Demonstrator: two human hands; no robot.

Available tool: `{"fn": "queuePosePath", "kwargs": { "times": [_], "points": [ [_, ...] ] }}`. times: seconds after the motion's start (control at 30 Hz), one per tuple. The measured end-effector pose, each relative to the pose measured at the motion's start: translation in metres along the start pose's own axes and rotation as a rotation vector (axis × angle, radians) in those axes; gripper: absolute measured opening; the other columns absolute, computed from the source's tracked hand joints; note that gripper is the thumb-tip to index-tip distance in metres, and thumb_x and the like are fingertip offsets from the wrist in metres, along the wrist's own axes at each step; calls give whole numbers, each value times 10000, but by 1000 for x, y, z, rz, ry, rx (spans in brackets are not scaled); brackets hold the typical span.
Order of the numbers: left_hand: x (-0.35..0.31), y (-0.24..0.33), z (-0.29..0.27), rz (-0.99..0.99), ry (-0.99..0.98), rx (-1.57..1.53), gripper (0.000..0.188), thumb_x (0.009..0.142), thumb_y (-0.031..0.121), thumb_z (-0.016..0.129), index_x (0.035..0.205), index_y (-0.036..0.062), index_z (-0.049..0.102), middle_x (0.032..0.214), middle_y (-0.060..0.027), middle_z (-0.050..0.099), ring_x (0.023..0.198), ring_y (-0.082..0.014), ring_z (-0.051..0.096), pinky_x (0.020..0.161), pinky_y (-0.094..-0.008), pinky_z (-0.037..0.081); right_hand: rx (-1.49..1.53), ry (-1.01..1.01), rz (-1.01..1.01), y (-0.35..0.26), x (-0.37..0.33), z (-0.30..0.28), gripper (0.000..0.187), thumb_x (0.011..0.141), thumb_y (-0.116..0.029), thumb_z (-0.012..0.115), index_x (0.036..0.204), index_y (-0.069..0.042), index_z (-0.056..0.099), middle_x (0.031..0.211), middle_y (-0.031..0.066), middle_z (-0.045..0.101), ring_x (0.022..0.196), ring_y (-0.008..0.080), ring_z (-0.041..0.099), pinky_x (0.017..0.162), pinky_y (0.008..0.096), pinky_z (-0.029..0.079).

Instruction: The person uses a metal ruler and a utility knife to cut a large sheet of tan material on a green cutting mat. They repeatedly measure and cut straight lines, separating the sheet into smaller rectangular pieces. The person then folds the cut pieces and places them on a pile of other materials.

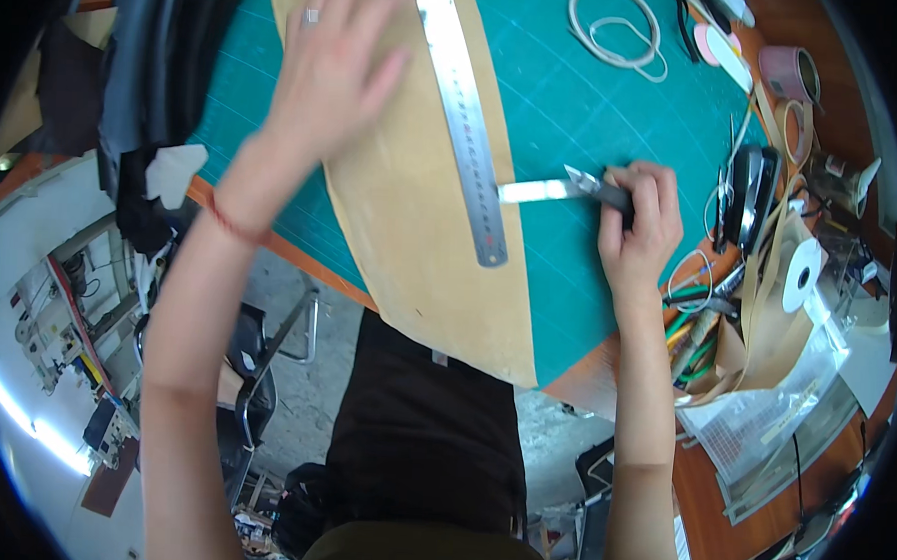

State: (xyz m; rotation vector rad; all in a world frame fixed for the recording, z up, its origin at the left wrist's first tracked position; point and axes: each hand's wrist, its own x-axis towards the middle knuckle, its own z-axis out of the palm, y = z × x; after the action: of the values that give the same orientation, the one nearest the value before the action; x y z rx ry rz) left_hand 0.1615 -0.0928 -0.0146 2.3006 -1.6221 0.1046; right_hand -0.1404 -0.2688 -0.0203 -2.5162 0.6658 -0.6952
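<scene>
A long tan sheet of leather (pixel 428 279) lies on a green cutting mat (pixel 558 285), its near end hanging past the table edge. On the leather lies a steel ruler (pixel 465 131), slanting from the far side toward me. My left hand (pixel 328 70), slightly blurred, is over the leather left of the ruler, thumb apart from the other fingers and nothing visible in it. Right of the leather, my right hand (pixel 643 220) is closed around a dark-handled knife (pixel 610 192) with a pointed metal blade. A pale flat strip (pixel 537 191) reaches from the knife to the ruler's edge.
A coil of pale cord (pixel 653 61) lies on the mat's far right. Along the right are a black stapler (pixel 752 198), a tape roll (pixel 790 75), pens and a clear plastic bag (pixel 763 414). Dark folded material (pixel 163 47) sits at the left, near a chair (pixel 254 372).
</scene>
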Motion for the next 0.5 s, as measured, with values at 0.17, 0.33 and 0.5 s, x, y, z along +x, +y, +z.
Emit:
{"fn": "queuePosePath", "kwargs": {
  "times": [0.17,0.33,0.5],
  "points": [
    [96,-83,-9,-17,-53,1,878,894,457,710,1536,11,312,1542,-326,329,1451,-457,318,1210,-481,265,-7,-22,-1,-2,1,-2,158,743,-36,697,888,-84,661,927,101,606,750,300,625,636,392,497],
    [106,-114,38,-40,-80,260,955,884,809,444,1626,258,204,1687,-83,193,1566,-315,113,1254,-574,81,49,-69,68,-6,4,-10,170,736,-10,687,896,-58,651,913,126,600,750,301,625,636,383,494],
    [74,-89,25,-85,-95,174,938,879,744,538,1599,196,290,1670,-103,233,1550,-352,166,1219,-634,121,123,-57,128,-9,30,-15,190,743,48,649,918,-24,643,897,146,584,760,289,614,646,363,488]
  ]
}}
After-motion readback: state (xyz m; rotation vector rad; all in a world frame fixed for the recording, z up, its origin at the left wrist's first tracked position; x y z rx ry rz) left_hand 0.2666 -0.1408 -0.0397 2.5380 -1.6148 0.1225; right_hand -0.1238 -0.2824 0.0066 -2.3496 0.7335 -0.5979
